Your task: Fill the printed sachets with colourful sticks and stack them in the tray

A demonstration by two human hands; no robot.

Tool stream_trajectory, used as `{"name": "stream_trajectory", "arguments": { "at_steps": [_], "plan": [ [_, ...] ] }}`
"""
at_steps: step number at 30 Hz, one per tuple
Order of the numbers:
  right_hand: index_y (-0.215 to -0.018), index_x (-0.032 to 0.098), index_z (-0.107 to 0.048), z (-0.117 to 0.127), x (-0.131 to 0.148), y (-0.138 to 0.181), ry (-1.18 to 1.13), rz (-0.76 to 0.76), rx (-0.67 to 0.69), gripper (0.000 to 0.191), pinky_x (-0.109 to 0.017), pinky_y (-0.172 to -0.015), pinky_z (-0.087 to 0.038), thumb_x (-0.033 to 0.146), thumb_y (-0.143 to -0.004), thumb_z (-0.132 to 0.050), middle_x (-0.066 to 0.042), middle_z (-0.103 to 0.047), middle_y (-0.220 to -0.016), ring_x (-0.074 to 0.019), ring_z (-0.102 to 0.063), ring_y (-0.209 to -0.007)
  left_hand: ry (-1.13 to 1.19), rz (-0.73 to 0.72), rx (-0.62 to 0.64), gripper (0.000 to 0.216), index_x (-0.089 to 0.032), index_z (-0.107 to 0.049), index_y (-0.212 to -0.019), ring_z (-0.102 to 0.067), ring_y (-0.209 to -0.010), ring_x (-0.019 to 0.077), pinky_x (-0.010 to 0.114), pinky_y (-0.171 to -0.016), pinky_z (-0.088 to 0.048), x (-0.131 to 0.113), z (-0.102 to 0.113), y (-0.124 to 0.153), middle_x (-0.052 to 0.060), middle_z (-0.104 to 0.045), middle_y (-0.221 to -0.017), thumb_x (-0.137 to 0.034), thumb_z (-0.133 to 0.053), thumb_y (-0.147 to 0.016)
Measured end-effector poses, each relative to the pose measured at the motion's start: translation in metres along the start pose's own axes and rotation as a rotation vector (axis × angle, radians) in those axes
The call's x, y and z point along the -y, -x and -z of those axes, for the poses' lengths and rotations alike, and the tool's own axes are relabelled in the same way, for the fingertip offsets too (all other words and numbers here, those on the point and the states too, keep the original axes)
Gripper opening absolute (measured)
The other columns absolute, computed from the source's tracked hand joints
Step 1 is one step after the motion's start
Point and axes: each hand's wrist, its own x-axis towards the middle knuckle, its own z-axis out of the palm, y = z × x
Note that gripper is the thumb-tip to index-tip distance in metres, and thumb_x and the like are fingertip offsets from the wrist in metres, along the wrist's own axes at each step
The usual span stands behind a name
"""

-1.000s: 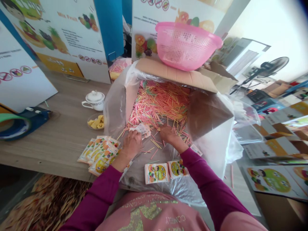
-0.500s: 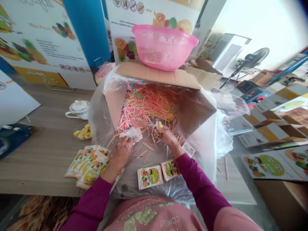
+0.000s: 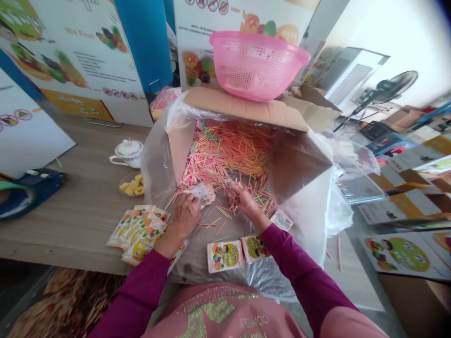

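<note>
A large cardboard carton (image 3: 178,157) lined with clear plastic lies on its side, with a heap of thin pink, yellow and green candy sticks (image 3: 229,145) inside. At its mouth, my right hand (image 3: 243,199) is closed in a fist around several sticks, above loose ones. My left hand (image 3: 186,213) has its fingers curled at the left edge of a small pile of printed packets (image 3: 205,193); its fingertips are partly hidden. Closer to my body stand two stacks of fruit-printed packets (image 3: 225,257). More flat packets (image 3: 141,234) lie fanned out left of my left forearm.
A pink plastic basket (image 3: 259,65) sits on top of the carton. At left are a lidded white cup (image 3: 128,152), a dish of yellow pieces (image 3: 133,184) and a blue tape dispenser (image 3: 38,190). One single packet (image 3: 282,219) lies beside my right forearm.
My right hand has closed tighter, and the yellow piece seen at its fingertips no longer shows. My left hand stays by the packet pile. The whole view has shifted slightly.
</note>
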Motion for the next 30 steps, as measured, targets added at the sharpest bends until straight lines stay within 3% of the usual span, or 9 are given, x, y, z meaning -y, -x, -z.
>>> {"name": "stream_trajectory", "arguments": {
  "at_steps": [4,6,8,10,14,18,23,27,30],
  "plan": [
    [-0.076,0.027,-0.072,-0.004,0.009,0.017,0.302,0.206,0.0,0.038,-0.034,-0.082,-0.053,0.059,-0.095,-0.072,-0.003,-0.07,-0.085,-0.0205,-0.06,-0.086,0.04,-0.009,0.043,0.019,-0.019,-0.077,-0.099,-0.066,-0.109,0.0318,0.042,-0.091,-0.05,-0.005,0.0,0.005,0.015,-0.075,-0.109,-0.015,-0.058,-0.098],
    [-0.084,0.03,-0.077,-0.006,0.015,0.019,0.4,0.316,-0.024,0.031,-0.039,-0.097,-0.051,0.058,-0.096,-0.071,-0.003,-0.072,-0.093,-0.0237,-0.062,-0.099,0.045,-0.02,0.042,0.02,-0.019,-0.077,-0.1,-0.065,-0.109,0.0316,0.041,-0.09,-0.05,-0.006,-0.001,0.006,0.015,-0.074,-0.111,-0.015,-0.058,-0.098],
    [-0.081,0.03,-0.077,-0.008,0.018,0.014,0.329,0.363,-0.048,0.032,-0.04,-0.101,-0.05,0.059,-0.093,-0.074,-0.002,-0.07,-0.087,-0.0241,-0.063,-0.096,0.047,-0.018,0.031,0.021,-0.02,-0.077,-0.097,-0.066,-0.107,0.0313,0.041,-0.089,-0.05,-0.003,-0.003,0.004,0.015,-0.074,-0.109,-0.014,-0.057,-0.096],
    [-0.081,0.028,-0.077,-0.009,0.019,0.006,0.216,0.373,-0.06,0.036,-0.04,-0.097,-0.051,0.063,-0.089,-0.075,-0.002,-0.068,-0.08,-0.0223,-0.064,-0.088,0.065,-0.002,-0.002,0.021,-0.02,-0.077,-0.091,-0.066,-0.106,0.0312,0.041,-0.088,-0.05,0.002,-0.006,0.0,0.015,-0.075,-0.106,-0.014,-0.058,-0.095],
    [-0.092,0.024,-0.076,-0.008,0.018,-0.002,-0.084,0.29,-0.093,0.032,-0.031,-0.07,-0.05,0.054,-0.084,-0.083,0.006,-0.049,-0.062,-0.0139,-0.049,-0.061,0.144,0.04,-0.089,0.022,-0.021,-0.075,-0.079,-0.067,-0.1,0.0289,0.041,-0.093,-0.051,0.012,-0.014,-0.009,0.012,-0.075,-0.094,-0.016,-0.059,-0.093],
    [-0.083,0.022,-0.07,-0.007,0.024,-0.001,-0.365,0.163,-0.123,0.023,-0.026,-0.06,-0.046,0.041,-0.095,-0.075,0.01,-0.028,-0.054,-0.011,-0.033,-0.05,0.128,0.008,-0.152,0.026,-0.02,-0.076,-0.079,-0.068,-0.102,0.0294,0.041,-0.094,-0.051,0.013,-0.013,-0.008,0.012,-0.076,-0.095,-0.019,-0.056,-0.096],
    [-0.08,0.023,-0.062,-0.009,0.026,-0.004,-0.567,-0.034,-0.289,0.043,-0.03,-0.063,-0.052,0.051,-0.11,-0.047,0.007,-0.034,-0.05,-0.0157,-0.048,-0.053,0.042,-0.05,-0.031,0.024,-0.019,-0.076,-0.084,-0.069,-0.1,0.0309,0.043,-0.091,-0.051,0.003,-0.007,0.0,0.014,-0.076,-0.096,-0.016,-0.055,-0.095],
    [-0.086,0.023,-0.063,-0.007,0.024,-0.005,-0.562,-0.15,-0.317,0.059,-0.029,-0.054,-0.046,0.077,-0.1,-0.045,0.006,-0.037,-0.05,-0.0163,-0.045,-0.049,0.056,-0.019,0.002,0.026,-0.02,-0.076,-0.088,-0.068,-0.104,0.0319,0.043,-0.091,-0.051,0.0,-0.005,0.001,0.015,-0.076,-0.101,-0.018,-0.053,-0.098],
    [-0.088,0.024,-0.061,-0.004,0.023,-0.005,-0.522,-0.2,-0.304,0.065,-0.027,-0.05,-0.042,0.086,-0.093,-0.045,0.006,-0.041,-0.052,-0.0151,-0.044,-0.047,0.072,-0.001,0.022,0.025,-0.02,-0.076,-0.09,-0.068,-0.104,0.0318,0.042,-0.089,-0.051,0.0,-0.003,-0.001,0.015,-0.075,-0.104,-0.017,-0.053,-0.097]
  ]
}}
